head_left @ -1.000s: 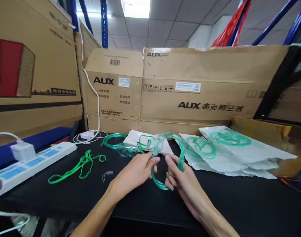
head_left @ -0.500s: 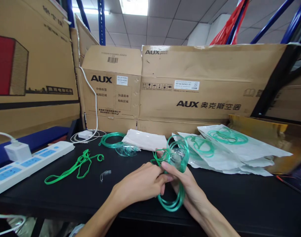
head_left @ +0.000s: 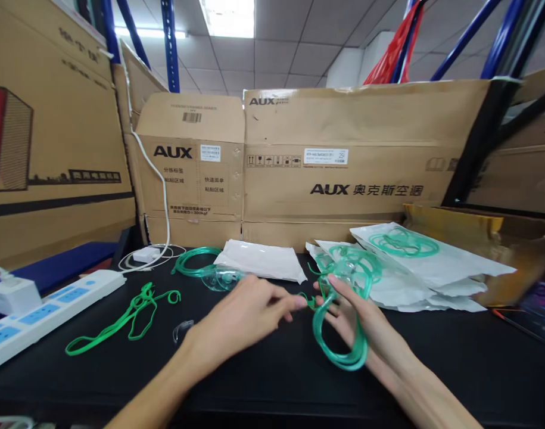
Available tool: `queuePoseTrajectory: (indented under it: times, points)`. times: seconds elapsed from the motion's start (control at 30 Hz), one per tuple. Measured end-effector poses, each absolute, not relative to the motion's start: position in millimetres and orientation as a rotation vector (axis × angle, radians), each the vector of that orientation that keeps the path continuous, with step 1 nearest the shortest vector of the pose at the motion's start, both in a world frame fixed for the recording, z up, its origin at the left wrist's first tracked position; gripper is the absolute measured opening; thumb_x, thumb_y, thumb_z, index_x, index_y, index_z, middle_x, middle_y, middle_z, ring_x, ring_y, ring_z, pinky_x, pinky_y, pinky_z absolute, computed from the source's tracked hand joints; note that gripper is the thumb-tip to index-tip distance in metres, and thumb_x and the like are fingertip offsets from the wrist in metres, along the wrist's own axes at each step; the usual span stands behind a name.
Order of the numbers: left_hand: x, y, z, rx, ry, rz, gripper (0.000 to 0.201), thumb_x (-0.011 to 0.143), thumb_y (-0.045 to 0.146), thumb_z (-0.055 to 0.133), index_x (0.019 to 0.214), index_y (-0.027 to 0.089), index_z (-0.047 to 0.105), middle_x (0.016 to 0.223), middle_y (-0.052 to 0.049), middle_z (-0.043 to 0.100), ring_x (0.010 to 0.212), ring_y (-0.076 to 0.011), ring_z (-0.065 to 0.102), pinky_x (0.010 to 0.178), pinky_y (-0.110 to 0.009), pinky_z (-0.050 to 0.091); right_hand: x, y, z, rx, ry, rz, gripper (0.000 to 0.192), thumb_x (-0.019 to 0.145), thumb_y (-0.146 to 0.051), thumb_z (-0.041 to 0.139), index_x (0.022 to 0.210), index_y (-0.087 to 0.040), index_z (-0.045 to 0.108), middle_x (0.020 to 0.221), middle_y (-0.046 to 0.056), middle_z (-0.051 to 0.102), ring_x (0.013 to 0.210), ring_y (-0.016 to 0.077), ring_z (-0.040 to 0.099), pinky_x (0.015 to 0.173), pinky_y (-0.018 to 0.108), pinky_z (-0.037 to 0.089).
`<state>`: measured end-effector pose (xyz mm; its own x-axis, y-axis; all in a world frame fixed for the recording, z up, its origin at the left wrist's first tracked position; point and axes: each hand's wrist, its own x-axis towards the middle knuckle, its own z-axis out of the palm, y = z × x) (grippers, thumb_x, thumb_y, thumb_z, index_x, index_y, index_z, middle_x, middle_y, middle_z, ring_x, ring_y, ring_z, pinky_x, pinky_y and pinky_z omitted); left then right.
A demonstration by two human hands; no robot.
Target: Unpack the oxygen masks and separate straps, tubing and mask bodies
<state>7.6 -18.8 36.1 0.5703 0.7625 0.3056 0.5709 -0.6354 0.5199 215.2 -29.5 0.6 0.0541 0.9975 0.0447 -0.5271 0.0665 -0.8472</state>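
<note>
My right hand (head_left: 366,328) holds a bundle of coiled green tubing (head_left: 341,360) with a clear oxygen mask (head_left: 350,256) at its top, raised over the black tabletop. The thumb lies across the front of the bundle, the fingers behind it. Left of the bundle, my left hand (head_left: 240,313) is closed, thumb and forefinger pinching a thin green elastic strap (head_left: 308,302) that leads to the bundle. Just behind my left hand lies a second clear mask (head_left: 218,278) with coiled green tubing (head_left: 194,257). Loose green straps (head_left: 138,310) and a small clear piece (head_left: 181,329) lie further left.
A white packet (head_left: 261,259) lies at the back. White pouches (head_left: 460,268), some with green tubing on top, are stacked at right beside an open carton (head_left: 517,250). At left are a power strip (head_left: 62,307) and a white cable (head_left: 165,208). Cardboard panels (head_left: 366,125) stand behind.
My left hand has moved off the tubing bundle to the left, drawing the green strap out. My right hand with the bundle has shifted right. The view has turned slightly.
</note>
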Motion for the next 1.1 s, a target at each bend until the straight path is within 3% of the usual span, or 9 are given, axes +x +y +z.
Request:
queuePoseTrajectory:
  times: [0.1,0.17,0.23,0.33,0.67,0.9,1.1]
  points:
    - [16.5,11.1,56.2,2.659,1.333,0.656,0.048,0.105,0.042,0.039,0.085,0.02,0.077,0.079,-0.004,0.075,0.079,-0.0184,0.071,0.076,-0.027,0.047,228.9,-41.6,-7.7,-0.902,-0.775,1.43,0.037,0.071,-0.032,0.089,0.096,-0.015,0.067,0.091,0.008,0.073,0.07,0.0184,0.068,0.07,0.032,0.062]
    - [32.4,35.5,63.1,2.697,1.44,0.607,0.043,0.104,0.04,0.041,0.094,0.019,0.077,0.093,-0.009,0.076,0.094,-0.0238,0.07,0.085,-0.033,0.048,231.9,-48.8,-12.3,-0.935,-0.773,1.44,0.038,0.071,-0.032,0.089,0.098,-0.015,0.067,0.09,0.009,0.073,0.072,0.0185,0.068,0.073,0.032,0.061]
    - [53.4,59.1,63.8,2.695,1.545,0.522,0.036,0.102,0.043,0.049,0.108,0.017,0.073,0.11,-0.013,0.073,0.108,-0.0278,0.066,0.093,-0.04,0.048,231.3,-52.9,-14.7,-0.936,-0.801,1.431,0.039,0.072,-0.033,0.089,0.099,-0.016,0.067,0.086,0.006,0.072,0.072,0.0181,0.068,0.073,0.032,0.06]
    - [83.4,85.8,58.4,2.662,1.664,0.297,0.037,0.097,0.044,0.061,0.118,0.014,0.066,0.121,-0.012,0.066,0.11,-0.0265,0.064,0.096,-0.048,0.05,227.7,-55.3,-14.7,-0.924,-0.879,1.421,0.036,0.075,-0.036,0.087,0.098,-0.019,0.066,0.084,0.003,0.07,0.073,0.0179,0.067,0.076,0.033,0.059]
    - [104.1,103.4,46.9,2.699,1.676,-0.038,0.033,0.097,0.034,0.063,0.125,0.016,0.061,0.125,-0.011,0.062,0.107,-0.0247,0.064,0.09,-0.045,0.056,223.7,-58.9,-11.2,-0.888,-0.926,1.42,0.032,0.078,-0.037,0.084,0.096,-0.019,0.065,0.083,0.001,0.068,0.075,0.019,0.068,0.079,0.035,0.057]
    - [112.2,103.3,34.3,2.784,1.75,0.126,0.033,0.097,0.032,0.064,0.124,0.014,0.061,0.124,-0.011,0.063,0.106,-0.0246,0.065,0.089,-0.044,0.056,227.5,-55.7,-15.5,-0.891,-0.964,1.425,0.031,0.081,-0.038,0.082,0.097,-0.018,0.064,0.084,0.002,0.068,0.075,0.0178,0.067,0.081,0.035,0.056]
    - [85.1,75.2,65.3,2.9,1.778,0.382,0.027,0.098,0.03,0.063,0.118,0.014,0.063,0.12,-0.01,0.065,0.108,-0.0247,0.064,0.092,-0.046,0.054,226.7,-64.4,-10.6,-0.884,-0.963,1.433,0.037,0.078,-0.04,0.083,0.105,-0.019,0.068,0.086,0.004,0.069,0.076,0.0199,0.067,0.079,0.038,0.058]
